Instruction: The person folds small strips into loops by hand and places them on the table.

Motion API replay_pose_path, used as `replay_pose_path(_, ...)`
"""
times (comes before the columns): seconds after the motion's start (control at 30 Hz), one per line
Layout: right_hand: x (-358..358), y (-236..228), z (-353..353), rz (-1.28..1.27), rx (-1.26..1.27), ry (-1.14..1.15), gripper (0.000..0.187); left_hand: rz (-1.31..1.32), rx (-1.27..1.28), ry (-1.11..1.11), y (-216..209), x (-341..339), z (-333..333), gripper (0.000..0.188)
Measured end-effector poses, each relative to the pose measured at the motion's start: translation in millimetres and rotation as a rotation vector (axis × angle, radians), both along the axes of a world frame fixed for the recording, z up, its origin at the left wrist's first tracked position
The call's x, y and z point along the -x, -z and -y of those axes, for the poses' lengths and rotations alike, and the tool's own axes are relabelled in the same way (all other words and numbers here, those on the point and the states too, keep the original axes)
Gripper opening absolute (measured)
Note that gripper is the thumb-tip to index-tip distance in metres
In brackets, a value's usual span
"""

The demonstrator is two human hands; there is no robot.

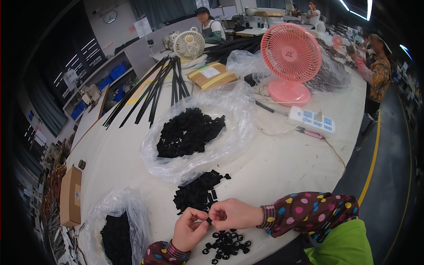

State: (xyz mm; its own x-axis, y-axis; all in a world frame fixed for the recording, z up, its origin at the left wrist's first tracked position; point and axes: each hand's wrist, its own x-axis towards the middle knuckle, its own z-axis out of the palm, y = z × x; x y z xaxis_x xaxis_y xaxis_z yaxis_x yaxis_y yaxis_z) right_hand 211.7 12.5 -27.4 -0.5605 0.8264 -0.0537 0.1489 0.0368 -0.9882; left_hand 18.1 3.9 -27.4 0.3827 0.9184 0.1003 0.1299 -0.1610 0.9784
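Observation:
Between my fingertips is a small black piece (209, 220), too small to make out in detail. My left hand (191, 230) pinches it from the left, and my right hand (235, 213) from the right. Just beyond them lies a heap of short black strips (194, 193). On the near side, by my right hand, is a scattered pile of small black ring-like pieces (226, 244). Farther back, an open clear plastic bag (240, 110) holds many black pieces (187, 132). Another clear bag (140, 212) with black pieces sits at the near left.
A pink fan (289, 57) stands at the far right beside a white power strip (312, 120) and pink-handled scissors (310, 132). Long black strips (152, 90) and a taped package (213, 75) lie at the back. A cardboard box (70, 197) borders the left edge. Other people sit or stand farther off.

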Motion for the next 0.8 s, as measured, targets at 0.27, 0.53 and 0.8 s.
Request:
replay_pose_path(0.27, -1, -4, -1, -0.244, 0.254, -0.003, 0.016, 0.287, 0.599, 0.139, -3, 12, -10, 0.016)
replay_pose_path(0.53, -1, -3, 1, -0.179, 0.095, -0.044, 0.014, 0.396, 0.726, 0.329, -4, 17, -13, 0.010)
replay_pose_path(0.8, 3, -4, 9, 0.124, -0.541, 0.223, 0.013, 0.117, 0.175, 0.215, -12, 4, -6, 0.016)
